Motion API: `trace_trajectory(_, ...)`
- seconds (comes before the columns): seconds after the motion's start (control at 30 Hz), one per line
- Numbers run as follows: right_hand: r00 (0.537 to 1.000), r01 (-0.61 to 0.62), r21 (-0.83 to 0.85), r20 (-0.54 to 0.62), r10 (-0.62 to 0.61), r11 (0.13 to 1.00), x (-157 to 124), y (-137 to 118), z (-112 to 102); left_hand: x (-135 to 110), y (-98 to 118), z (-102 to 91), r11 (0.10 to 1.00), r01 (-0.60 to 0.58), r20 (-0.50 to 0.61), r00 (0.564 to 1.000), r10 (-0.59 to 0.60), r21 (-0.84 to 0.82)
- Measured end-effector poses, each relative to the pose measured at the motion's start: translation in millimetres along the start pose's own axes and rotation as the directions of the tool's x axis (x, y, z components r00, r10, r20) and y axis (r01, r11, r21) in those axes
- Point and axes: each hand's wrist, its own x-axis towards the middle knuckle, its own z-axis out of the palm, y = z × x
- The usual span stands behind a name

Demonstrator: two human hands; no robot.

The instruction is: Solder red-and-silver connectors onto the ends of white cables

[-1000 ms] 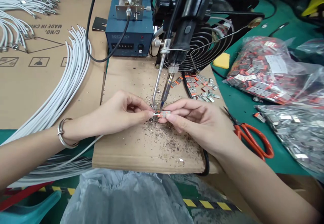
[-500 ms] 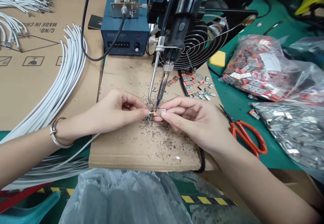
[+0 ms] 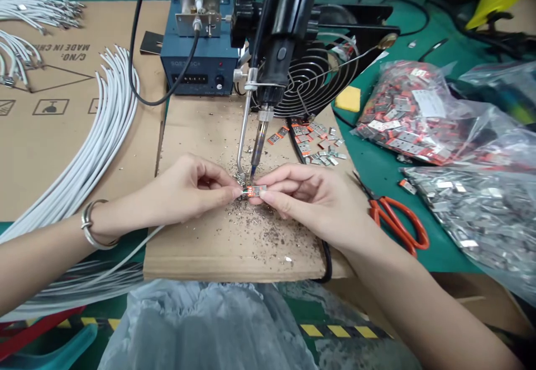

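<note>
My left hand [image 3: 195,191] is closed in a pinch on the end of a white cable [image 3: 154,235], whose thin wires reach the connector. Between the thumb and fingers of my right hand [image 3: 314,197] is a small orange circuit board with a metal connector [image 3: 256,191]. Wire ends and board meet right under the tip of a soldering iron [image 3: 259,138]. Whether the tip touches them I cannot tell. A bent metal solder feed tube [image 3: 243,141] comes down beside the iron, ending close to my left fingertips.
A blue control box [image 3: 199,63] and a round fan guard [image 3: 304,80] stand behind. Loose orange boards [image 3: 305,138] lie right of the iron. Orange-handled scissors [image 3: 400,222], bags of boards [image 3: 402,113] and metal shells [image 3: 473,208] are at right; white cables [image 3: 113,119] at left.
The camera view has shifted slightly, so the bench appears moved left. Both hands keep their grips under the iron; my right fingers now cover more of the connector's metal end.
</note>
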Motion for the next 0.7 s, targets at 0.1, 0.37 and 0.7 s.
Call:
trace_trajectory(0.1,0.999,0.025,-0.062,0.024,-0.023,0.998,-4.3,1.2,-3.7,-1.7,-1.9,1.9,0.999,0.03,0.047,0.998,-0.029,-0.034)
trace_trajectory(0.37,0.998,0.052,-0.175,0.049,-0.044,0.983,-26.6,-3.5,3.0,-19.0,-5.3,14.9,0.992,-0.045,0.102,0.993,0.058,-0.122)
trace_trajectory(0.7,0.875,0.304,-0.541,0.484,-0.006,0.784,-99.3,1.0,-16.8,-88.0,-35.7,73.3,0.452,-0.58,0.194,0.734,0.651,0.677)
